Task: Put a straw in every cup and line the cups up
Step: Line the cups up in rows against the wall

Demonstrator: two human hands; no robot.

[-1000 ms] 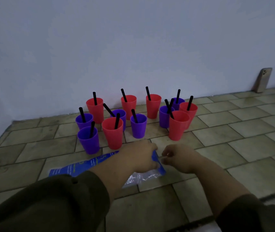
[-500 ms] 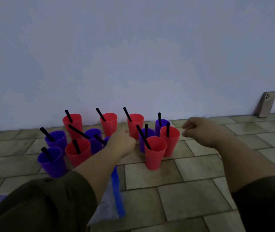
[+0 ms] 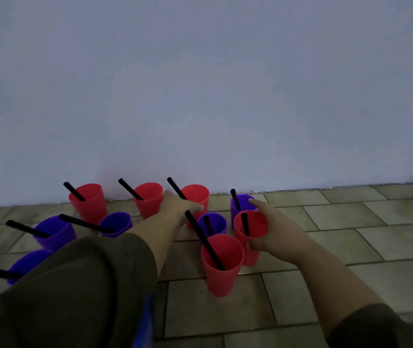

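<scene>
Where the tiled floor (image 3: 326,247) meets the wall (image 3: 200,96), red and purple cups stand in a loose cluster, not one line, black straws leaning in them. Left hand (image 3: 179,209) is reached in, fingers stretched, tips touching the side of a red cup (image 3: 197,195) at the floor's far edge. Right hand (image 3: 273,229) is spread wide around a nearer red cup (image 3: 249,237): thumb against its near side, forefinger out over the rim of a purple cup (image 3: 240,205) just behind it.
</scene>
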